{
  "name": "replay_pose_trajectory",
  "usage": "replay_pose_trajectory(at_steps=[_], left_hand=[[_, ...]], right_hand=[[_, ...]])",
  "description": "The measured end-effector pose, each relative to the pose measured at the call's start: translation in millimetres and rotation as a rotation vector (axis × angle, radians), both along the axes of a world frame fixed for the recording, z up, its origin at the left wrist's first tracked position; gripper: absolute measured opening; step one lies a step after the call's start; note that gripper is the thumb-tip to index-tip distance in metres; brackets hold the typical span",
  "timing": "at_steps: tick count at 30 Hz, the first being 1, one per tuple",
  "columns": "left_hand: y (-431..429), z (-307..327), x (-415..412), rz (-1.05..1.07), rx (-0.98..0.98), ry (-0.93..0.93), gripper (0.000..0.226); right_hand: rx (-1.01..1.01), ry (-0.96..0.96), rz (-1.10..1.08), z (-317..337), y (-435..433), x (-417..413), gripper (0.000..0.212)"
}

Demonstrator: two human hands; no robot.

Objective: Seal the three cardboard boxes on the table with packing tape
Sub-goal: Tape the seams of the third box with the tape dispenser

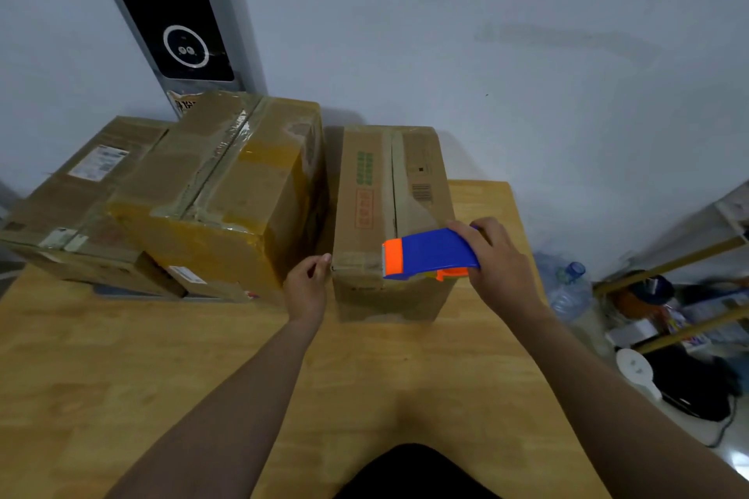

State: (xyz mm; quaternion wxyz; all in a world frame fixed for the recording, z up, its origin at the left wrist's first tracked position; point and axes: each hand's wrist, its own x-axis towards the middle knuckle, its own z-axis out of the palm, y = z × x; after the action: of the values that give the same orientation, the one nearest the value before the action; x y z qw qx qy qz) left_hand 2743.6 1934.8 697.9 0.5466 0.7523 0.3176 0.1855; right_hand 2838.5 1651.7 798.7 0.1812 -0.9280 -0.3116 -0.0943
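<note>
Three cardboard boxes stand on the wooden table [170, 356]. The right box [364, 194] is narrow, with its centre seam running away from me. My right hand [498, 259] grips a blue and orange tape dispenser [429, 253] that lies across this box's near top edge, orange end pointing left. My left hand [308, 286] has curled fingers and touches the box's near left corner. The middle box [243, 190] is the tallest and carries yellowish tape with a taped top seam. The left box [81, 198] is low and bears white labels.
A black and grey appliance [174, 16] stands against the wall behind the boxes. To the right of the table, on the floor, are a large water bottle [569, 288], yellow shelf rails [689, 320] and assorted clutter. The table's right edge runs close to my right forearm.
</note>
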Motion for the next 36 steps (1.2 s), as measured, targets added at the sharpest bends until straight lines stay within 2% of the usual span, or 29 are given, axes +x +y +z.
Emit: replay_pose_trajectory(at_steps=[5, 9, 15, 18, 20, 27, 36], left_hand=[[-13.9, -9.8, 3.6, -0.021, 0.151, 0.044, 0.027], [-12.6, -18.5, 5.0, 0.044, -0.041, 0.211, 0.064], [-6.2, 3.5, 12.6, 0.042, -0.067, 0.108, 0.052], [-20.4, 19.4, 17.1, -0.085, -0.15, 0.077, 0.07], [-27.5, 17.2, 19.3, -0.173, -0.118, 0.076, 0.079], [-27.6, 10.3, 7.2, -0.217, -0.075, 0.051, 0.065], [-20.1, 6.5, -8.8, -0.253, -0.292, 0.052, 0.055]], right_hand=[[0.007, -0.009, -0.012, 0.1, 2.8, 0.4, 0.057], [0.015, -0.021, -0.021, -4.1, 1.8, 0.2, 0.06], [0.047, -0.027, -0.025, -5.6, 2.5, -0.7, 0.058], [0.055, -0.026, -0.028, -7.1, 0.8, -1.6, 0.064], [0.052, -0.025, -0.026, -5.8, 1.6, -3.3, 0.065], [0.035, -0.068, 0.01, -5.6, 2.5, -10.1, 0.064], [0.05, -0.038, -0.006, -7.2, 2.1, -9.0, 0.063]])
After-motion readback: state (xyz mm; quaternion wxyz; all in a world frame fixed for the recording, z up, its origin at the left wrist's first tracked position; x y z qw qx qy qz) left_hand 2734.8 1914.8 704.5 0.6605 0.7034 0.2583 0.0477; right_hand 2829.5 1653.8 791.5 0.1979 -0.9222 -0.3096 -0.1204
